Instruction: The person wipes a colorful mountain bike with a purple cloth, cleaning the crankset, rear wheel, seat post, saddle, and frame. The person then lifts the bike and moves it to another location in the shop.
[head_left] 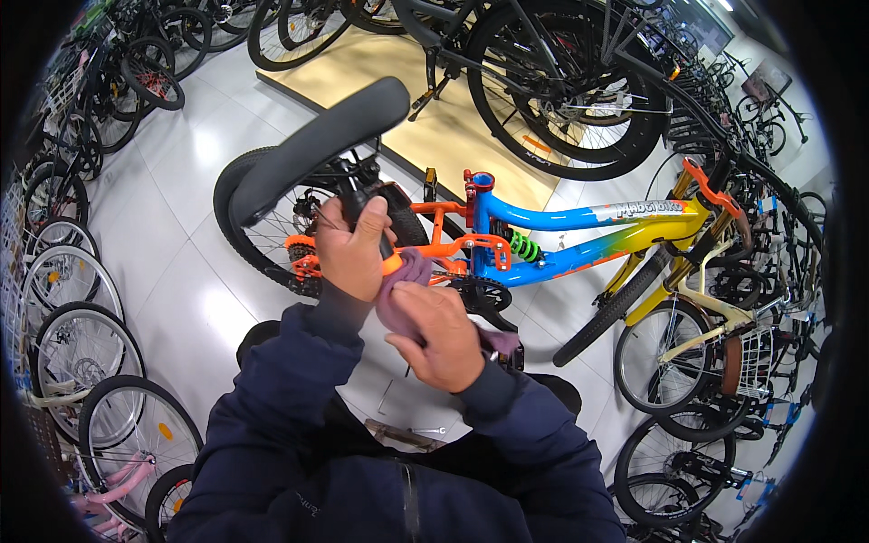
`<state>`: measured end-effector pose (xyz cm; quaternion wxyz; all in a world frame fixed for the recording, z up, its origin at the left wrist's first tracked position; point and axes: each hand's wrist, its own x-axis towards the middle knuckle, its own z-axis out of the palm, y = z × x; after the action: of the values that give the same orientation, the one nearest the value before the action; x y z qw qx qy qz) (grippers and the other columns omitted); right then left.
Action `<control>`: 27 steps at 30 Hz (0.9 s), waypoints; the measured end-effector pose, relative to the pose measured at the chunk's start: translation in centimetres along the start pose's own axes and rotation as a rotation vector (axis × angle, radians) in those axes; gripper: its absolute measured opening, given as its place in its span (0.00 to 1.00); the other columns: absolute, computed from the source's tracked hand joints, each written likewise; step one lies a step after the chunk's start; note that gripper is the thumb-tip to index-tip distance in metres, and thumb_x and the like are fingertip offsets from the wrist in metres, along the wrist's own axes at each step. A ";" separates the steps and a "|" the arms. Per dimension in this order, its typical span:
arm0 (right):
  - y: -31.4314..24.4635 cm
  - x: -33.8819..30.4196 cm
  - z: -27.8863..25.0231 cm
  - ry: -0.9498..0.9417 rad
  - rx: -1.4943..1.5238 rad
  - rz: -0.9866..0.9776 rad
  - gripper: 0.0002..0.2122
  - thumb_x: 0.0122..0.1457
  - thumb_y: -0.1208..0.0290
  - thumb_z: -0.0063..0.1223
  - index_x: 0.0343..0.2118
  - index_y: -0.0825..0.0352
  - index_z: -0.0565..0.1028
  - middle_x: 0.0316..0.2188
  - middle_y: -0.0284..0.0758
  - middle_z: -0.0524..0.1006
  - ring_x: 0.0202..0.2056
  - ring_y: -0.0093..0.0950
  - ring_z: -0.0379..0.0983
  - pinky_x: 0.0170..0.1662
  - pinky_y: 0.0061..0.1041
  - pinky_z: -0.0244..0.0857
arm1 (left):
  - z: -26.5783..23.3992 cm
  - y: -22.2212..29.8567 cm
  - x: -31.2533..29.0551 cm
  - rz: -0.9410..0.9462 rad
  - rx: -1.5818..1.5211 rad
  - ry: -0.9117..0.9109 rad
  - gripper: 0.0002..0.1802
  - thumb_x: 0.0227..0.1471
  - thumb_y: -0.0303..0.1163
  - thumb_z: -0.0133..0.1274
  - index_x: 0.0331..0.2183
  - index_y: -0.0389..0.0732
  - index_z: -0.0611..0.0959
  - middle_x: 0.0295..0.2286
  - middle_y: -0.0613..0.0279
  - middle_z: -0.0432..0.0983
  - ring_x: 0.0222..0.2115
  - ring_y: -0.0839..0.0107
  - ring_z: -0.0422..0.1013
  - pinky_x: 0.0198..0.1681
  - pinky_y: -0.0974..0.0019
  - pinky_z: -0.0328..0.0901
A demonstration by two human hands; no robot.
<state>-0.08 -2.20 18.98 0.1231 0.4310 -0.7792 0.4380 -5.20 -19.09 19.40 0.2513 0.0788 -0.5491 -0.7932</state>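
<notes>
Jacket [362, 496] dark navy, below both hands; left sleeve [272, 389] and right sleeve [534, 434] same navy, loose, creased; left cuff [339, 312] snug, darker, just behind bare left hand [351, 253]; right cuff [486, 389] matching, just behind bare right hand [441, 339]; zip [409, 498] runs down the front, below and between the hands; small pale marking [306, 509] below left hand; trousers [337, 434] black.

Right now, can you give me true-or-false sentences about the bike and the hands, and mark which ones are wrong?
1. The left hand grips the seat post under the black saddle. True.
2. The right hand holds a brush. False: the right hand holds a purple cloth.
3. The bike frame has blue and yellow paint. True.
4. The spring on the frame is pink. False: it is green.
5. The saddle is mounted on the frame. False: it is held apart.
</notes>
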 end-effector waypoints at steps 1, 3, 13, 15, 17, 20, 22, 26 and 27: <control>-0.2 0.0 0.7 0.021 -0.106 -0.012 0.30 0.47 0.73 0.68 0.55 0.68 0.69 0.54 0.45 0.72 0.53 0.48 0.68 0.56 0.38 0.63 | 0.2 -0.1 -0.2 -0.025 -0.019 -0.025 0.14 0.59 0.36 0.59 0.34 0.37 0.73 0.23 0.64 0.75 0.20 0.77 0.71 0.26 0.73 0.68; -0.4 0.1 1.8 0.099 -0.236 0.070 0.34 0.47 0.74 0.68 0.58 0.68 0.65 0.54 0.47 0.72 0.53 0.49 0.68 0.55 0.39 0.63 | 0.5 -0.2 -0.5 -0.051 -0.039 -0.054 0.14 0.58 0.36 0.59 0.34 0.37 0.73 0.23 0.63 0.75 0.20 0.76 0.72 0.26 0.72 0.69; 2.0 -0.1 1.0 0.048 0.153 0.510 0.28 0.53 0.72 0.64 0.57 0.66 0.64 0.40 0.47 0.78 0.42 0.46 0.77 0.44 0.36 0.71 | 0.9 0.3 -1.7 -0.048 -0.220 -0.133 0.17 0.57 0.31 0.59 0.42 0.36 0.70 0.30 0.56 0.77 0.27 0.72 0.75 0.34 0.69 0.72; 2.2 0.1 0.7 0.041 0.281 0.616 0.28 0.54 0.72 0.64 0.57 0.67 0.65 0.39 0.45 0.79 0.42 0.43 0.78 0.45 0.34 0.71 | 1.2 0.2 -2.3 -0.149 -0.273 -0.135 0.17 0.57 0.31 0.58 0.43 0.36 0.70 0.32 0.55 0.78 0.30 0.71 0.76 0.38 0.69 0.72; 2.3 0.5 0.5 0.112 0.469 0.605 0.23 0.56 0.75 0.59 0.54 0.72 0.66 0.33 0.34 0.76 0.22 0.19 0.72 0.25 0.18 0.67 | 1.1 0.2 -2.6 -0.261 -0.267 -0.205 0.17 0.59 0.30 0.56 0.46 0.34 0.70 0.36 0.53 0.78 0.37 0.71 0.75 0.45 0.68 0.70; 2.1 0.6 -0.9 -0.016 0.824 0.858 0.22 0.59 0.68 0.60 0.54 0.69 0.67 0.28 0.32 0.75 0.24 0.22 0.73 0.28 0.22 0.68 | 0.8 0.2 -2.6 -0.356 -0.238 -0.340 0.18 0.61 0.36 0.55 0.45 0.33 0.75 0.35 0.54 0.78 0.34 0.74 0.74 0.43 0.69 0.69; 1.7 0.7 -1.0 -0.069 0.966 0.787 0.18 0.64 0.61 0.55 0.48 0.68 0.68 0.24 0.28 0.72 0.19 0.17 0.68 0.23 0.18 0.64 | 0.4 0.4 -1.8 -0.307 -0.171 -0.386 0.17 0.60 0.39 0.54 0.40 0.34 0.77 0.29 0.56 0.78 0.30 0.74 0.73 0.39 0.70 0.68; 1.3 0.5 0.1 -0.077 0.712 0.755 0.19 0.65 0.59 0.53 0.49 0.69 0.68 0.26 0.32 0.74 0.22 0.23 0.73 0.26 0.23 0.67 | 0.2 1.0 -1.9 -0.203 -0.024 -0.265 0.11 0.58 0.35 0.54 0.31 0.37 0.78 0.20 0.63 0.77 0.24 0.79 0.70 0.34 0.72 0.64; 1.2 0.3 0.6 -0.053 0.527 0.726 0.19 0.65 0.60 0.53 0.50 0.70 0.68 0.28 0.35 0.76 0.23 0.26 0.75 0.27 0.25 0.69 | 0.3 1.1 -1.8 -0.190 -0.002 -0.212 0.10 0.57 0.35 0.54 0.31 0.37 0.77 0.20 0.62 0.76 0.24 0.77 0.70 0.34 0.71 0.65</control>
<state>-1.14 -2.58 18.08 -0.1723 0.1574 -0.7446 0.6254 -3.44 -18.29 20.24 0.1155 0.0459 -0.5620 -0.8177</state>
